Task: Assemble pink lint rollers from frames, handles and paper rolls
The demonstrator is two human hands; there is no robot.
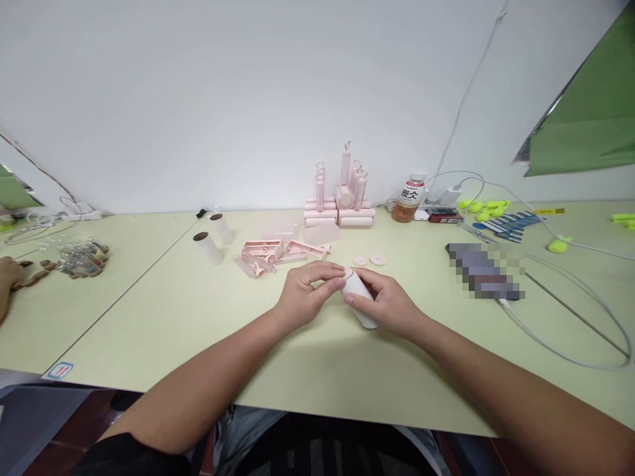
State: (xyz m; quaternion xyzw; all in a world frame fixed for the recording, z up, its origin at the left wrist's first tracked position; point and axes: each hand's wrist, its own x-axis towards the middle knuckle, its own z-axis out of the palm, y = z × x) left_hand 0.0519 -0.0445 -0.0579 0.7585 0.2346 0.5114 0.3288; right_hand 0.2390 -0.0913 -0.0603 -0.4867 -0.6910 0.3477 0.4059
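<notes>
White and smooth, a short cylindrical roll (361, 305) is held over the near part of the pale yellow-green surface (198, 344), tilted, its upper end leaning to the left. I cannot tell if its lower end touches the surface. From where I stand, the right hand (394, 303) has its grip wrapped around the side of this roll, the thumb on the near side. The left hand (306, 292) has its thumb and fingertips at the upper end, where a pale pink round cap (348, 272) shows; whether this grip pinches the cap or only rests there, I cannot tell.

Just beyond the hands, two flat pale pink discs (378, 260) lie side by side. To their left is a loose group of pink plastic parts (262, 248), and farther left two white rolls with brown hollow cores (209, 251) stand on end. Near the white wall (223, 99), pink slender pieces with loop-shaped tops (346, 165) stand over stacked pink cylinders (354, 213), with an amber bottle with white lid (409, 198) to the right. At the far left, another person's hand (7, 277) is beside small brown pieces (34, 276).
</notes>
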